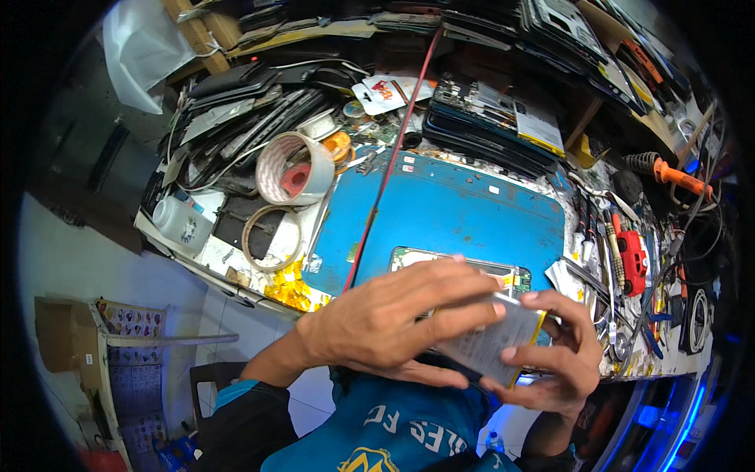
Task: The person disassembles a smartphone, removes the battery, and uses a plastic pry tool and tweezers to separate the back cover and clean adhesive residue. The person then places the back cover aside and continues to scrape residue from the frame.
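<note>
We record first the bench (236, 263), a cluttered work surface crowded from edge to edge with parts and tools. On it lies a large blue work mat (464, 216), with a thin red cable (385, 169) running down across its left part. Behind the mat we note a stack of dark flat devices (487, 130), piled one on another, and to the left a heap of black panels and casings (244, 110). Left of the mat stands a wide roll of tape (295, 167) on its side, with a flat tape ring (271, 236) just in front of it and a white plastic bottle (182, 223) near the bench's left edge. On the right side of the bench we list a red tool (631, 256) among screwdrivers, and farther back an orange-handled tool (680, 177). At the mat's near edge lies an opened phone body (440, 258), partly hidden by our hands. Our left hand (393, 318) is closed over the top of a flat silver battery pack (491, 342), fingers curled across its upper face. Our right hand (550, 350) grips the same pack from the right and below, thumb and fingertips pinching its edge. The pack is held tilted above the bench's near edge, in front of the phone body and clear of the mat.
</note>
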Demonstrator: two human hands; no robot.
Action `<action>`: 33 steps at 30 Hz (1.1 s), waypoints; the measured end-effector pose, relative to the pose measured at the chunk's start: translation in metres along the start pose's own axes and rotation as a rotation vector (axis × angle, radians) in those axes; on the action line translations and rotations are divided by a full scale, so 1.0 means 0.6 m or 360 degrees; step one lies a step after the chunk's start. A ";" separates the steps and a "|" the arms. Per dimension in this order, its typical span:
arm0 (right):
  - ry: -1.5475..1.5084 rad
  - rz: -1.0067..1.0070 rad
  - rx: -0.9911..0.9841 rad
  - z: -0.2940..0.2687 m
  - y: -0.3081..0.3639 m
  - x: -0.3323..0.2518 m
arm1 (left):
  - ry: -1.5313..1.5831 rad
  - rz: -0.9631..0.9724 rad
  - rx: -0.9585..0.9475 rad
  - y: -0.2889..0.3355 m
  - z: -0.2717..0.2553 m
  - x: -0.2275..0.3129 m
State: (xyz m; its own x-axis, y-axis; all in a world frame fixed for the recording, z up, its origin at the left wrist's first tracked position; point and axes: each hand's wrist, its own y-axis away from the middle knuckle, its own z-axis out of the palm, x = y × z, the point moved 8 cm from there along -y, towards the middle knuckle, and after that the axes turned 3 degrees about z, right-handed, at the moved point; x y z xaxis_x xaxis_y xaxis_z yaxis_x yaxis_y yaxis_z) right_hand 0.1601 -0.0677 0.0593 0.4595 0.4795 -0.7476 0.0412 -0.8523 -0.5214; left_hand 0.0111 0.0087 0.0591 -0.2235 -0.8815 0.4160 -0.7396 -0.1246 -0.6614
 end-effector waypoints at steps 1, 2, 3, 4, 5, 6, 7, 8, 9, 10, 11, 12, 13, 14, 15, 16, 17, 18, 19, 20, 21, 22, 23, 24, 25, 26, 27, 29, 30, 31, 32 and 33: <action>-0.0042 -0.0014 -0.0034 0.011 -0.002 -0.005 | 0.0038 -0.0047 0.0028 0.004 -0.003 0.002; -0.0086 -0.0068 -0.0003 0.016 -0.005 -0.010 | 0.0061 -0.0054 0.0065 0.010 -0.006 0.006; -0.0121 -0.0041 0.0001 0.022 -0.008 -0.008 | 0.0090 -0.0057 0.0104 0.017 -0.009 0.008; -0.0158 -0.0006 0.0006 0.028 -0.011 -0.004 | 0.0074 -0.0108 0.0135 0.028 -0.015 0.009; -0.0195 0.0028 0.0012 0.032 -0.012 0.000 | 0.0031 -0.0146 0.0187 0.040 -0.024 0.007; -0.0150 -0.0004 0.0050 0.037 -0.011 0.000 | -0.0014 -0.0185 0.0237 0.055 -0.036 0.006; -0.0190 -0.0032 0.0131 0.031 -0.008 0.000 | -0.0053 -0.0253 0.0279 0.072 -0.048 0.004; -0.0212 -0.0039 0.0180 0.027 -0.004 0.003 | -0.0133 -0.0333 0.0387 0.094 -0.073 0.003; -0.0221 -0.0022 0.0214 0.023 0.002 0.007 | -0.0220 -0.0342 0.0613 0.115 -0.098 0.003; -0.0165 -0.0036 0.0290 0.018 0.009 0.010 | -0.0335 -0.0392 0.0704 0.140 -0.126 0.001; -0.0130 -0.0027 0.0347 0.011 0.017 0.014 | -0.0561 -0.0421 0.0690 0.162 -0.154 0.004; -0.0112 0.0006 0.0386 0.005 0.024 0.020 | -0.0759 -0.0475 0.0673 0.182 -0.178 0.006; -0.0163 0.0019 0.0433 0.000 0.032 0.026 | -0.0852 -0.0603 0.0632 0.202 -0.201 0.003; -0.0117 0.0080 0.0499 -0.003 0.039 0.035 | -0.0982 -0.0756 0.0509 0.218 -0.219 -0.001; -0.0090 0.0107 0.0536 -0.005 0.045 0.042 | -0.1116 -0.0827 0.0378 0.228 -0.234 -0.002; -0.0092 0.0143 0.0567 -0.007 0.049 0.048 | -0.1103 -0.0869 0.0300 0.235 -0.244 -0.005; -0.0120 0.0173 0.0581 -0.007 0.053 0.054 | -0.1091 -0.0897 0.0228 0.239 -0.251 -0.009; -0.0143 0.0151 0.0613 -0.008 0.055 0.055 | -0.1081 -0.0925 0.0158 0.241 -0.255 -0.013; -0.0129 0.0161 0.0634 -0.009 0.057 0.057 | -0.1015 -0.0945 0.0101 0.239 -0.255 -0.020; -0.0138 0.0157 0.0642 -0.010 0.058 0.058 | -0.0947 -0.0961 0.0047 0.236 -0.253 -0.028; -0.0169 0.0157 0.0654 -0.011 0.058 0.059 | -0.0885 -0.1000 -0.0008 0.233 -0.250 -0.037; -0.0163 0.0156 0.0654 -0.011 0.059 0.059 | -0.0818 -0.1016 -0.0056 0.229 -0.246 -0.045; -0.0177 0.0161 0.0658 -0.012 0.059 0.059 | -0.0815 -0.0996 -0.0123 0.222 -0.242 -0.052; -0.0198 0.0172 0.0650 -0.011 0.059 0.060 | -0.0808 -0.0978 -0.0194 0.217 -0.238 -0.058; -0.0199 0.0175 0.0667 -0.013 0.060 0.059 | -0.0801 -0.0960 -0.0265 0.212 -0.234 -0.064; -0.0208 0.0179 0.0672 -0.013 0.061 0.059 | -0.0779 -0.1005 -0.0286 0.210 -0.234 -0.072; -0.0226 0.0188 0.0673 -0.013 0.062 0.060 | -0.0782 -0.0997 -0.0316 0.207 -0.234 -0.075; -0.0231 0.0185 0.0680 -0.014 0.062 0.061 | -0.0811 -0.0988 -0.0368 0.202 -0.233 -0.081; -0.0244 0.0189 0.0675 -0.013 0.062 0.062 | -0.0801 -0.1006 -0.0382 0.201 -0.233 -0.084; -0.0238 0.0181 0.0676 -0.013 0.062 0.061 | -0.0786 -0.1002 -0.0385 0.199 -0.233 -0.086; -0.0237 0.0174 0.0669 -0.013 0.062 0.061 | -0.0780 -0.0998 -0.0393 0.198 -0.234 -0.087; -0.0245 0.0171 0.0654 -0.012 0.061 0.062 | -0.0780 -0.0993 -0.0392 0.196 -0.235 -0.088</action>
State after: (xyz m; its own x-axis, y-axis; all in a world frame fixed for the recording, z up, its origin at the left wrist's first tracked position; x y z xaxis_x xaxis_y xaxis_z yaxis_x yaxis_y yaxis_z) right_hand 0.1851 -0.0827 0.0157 0.3029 0.4447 -0.8429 -0.3695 -0.7605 -0.5340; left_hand -0.1537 0.1049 0.0472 0.5336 -0.7891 0.3043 -0.7667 -0.6032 -0.2199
